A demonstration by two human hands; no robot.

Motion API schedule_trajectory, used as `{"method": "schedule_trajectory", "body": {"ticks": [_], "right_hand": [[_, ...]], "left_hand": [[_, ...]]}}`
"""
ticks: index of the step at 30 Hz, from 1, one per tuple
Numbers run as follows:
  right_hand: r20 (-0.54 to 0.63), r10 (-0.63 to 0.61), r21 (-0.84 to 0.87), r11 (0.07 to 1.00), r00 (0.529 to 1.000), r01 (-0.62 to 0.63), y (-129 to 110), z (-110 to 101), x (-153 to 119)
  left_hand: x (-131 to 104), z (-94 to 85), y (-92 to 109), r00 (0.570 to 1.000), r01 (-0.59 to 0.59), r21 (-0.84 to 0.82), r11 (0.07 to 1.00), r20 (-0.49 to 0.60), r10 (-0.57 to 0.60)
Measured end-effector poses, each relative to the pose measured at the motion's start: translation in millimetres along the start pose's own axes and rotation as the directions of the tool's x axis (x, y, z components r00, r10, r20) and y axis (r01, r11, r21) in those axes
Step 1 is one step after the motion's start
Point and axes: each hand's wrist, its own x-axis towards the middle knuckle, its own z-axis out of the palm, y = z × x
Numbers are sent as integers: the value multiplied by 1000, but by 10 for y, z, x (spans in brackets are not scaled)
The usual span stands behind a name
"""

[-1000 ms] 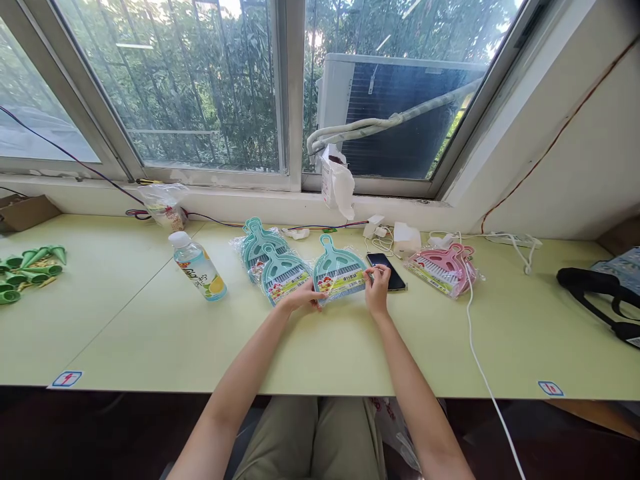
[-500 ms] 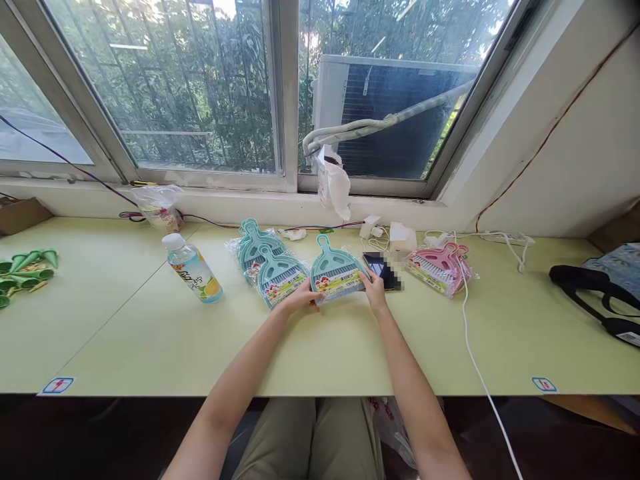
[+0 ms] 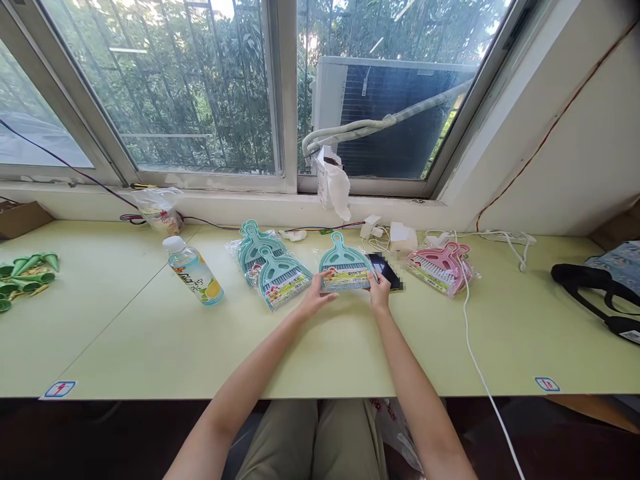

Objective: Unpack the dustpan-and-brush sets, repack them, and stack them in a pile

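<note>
Between my two hands is a teal mini dustpan and brush set (image 3: 345, 263) in clear wrap with a yellow label, its handle pointing away from me. My left hand (image 3: 318, 297) is closed on its left lower corner. On the opposite edge, my right hand (image 3: 379, 289) pinches the right side. Left of it lie more wrapped teal sets, one in front (image 3: 281, 275) and a stack (image 3: 254, 243) behind. Partly covered by the held set and my right hand, a dark phone (image 3: 389, 270) lies on the table. Pink wrapped sets (image 3: 443, 265) rest further right.
A drink bottle (image 3: 194, 272) stands left on the yellow-green table (image 3: 150, 347). Green cone-shaped pieces (image 3: 27, 275) lie at far left. A white cable (image 3: 473, 333) runs over the front edge. Chargers (image 3: 375, 229), a small white box (image 3: 403, 237) and a black strap (image 3: 595, 287) are also there.
The held teal set has moved slightly right and turned straighter, away from the front set on the left. Both hands have moved with it, still gripping its sides.
</note>
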Motion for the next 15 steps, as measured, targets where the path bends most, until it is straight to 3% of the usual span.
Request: {"method": "schedule_trajectory", "body": {"ticks": [4, 7, 15], "right_hand": [[11, -12, -21, 1000, 1000, 13, -20, 21, -28], [30, -19, -39, 999, 999, 20, -55, 65, -74], [98, -29, 12, 1000, 995, 28, -151, 165, -203]], "left_hand": [[69, -56, -106, 990, 13, 185, 983, -138, 12], [116, -93, -188, 966, 11, 213, 977, -256, 45], [81, 2, -186, 938, -26, -98, 995, -347, -9]]}}
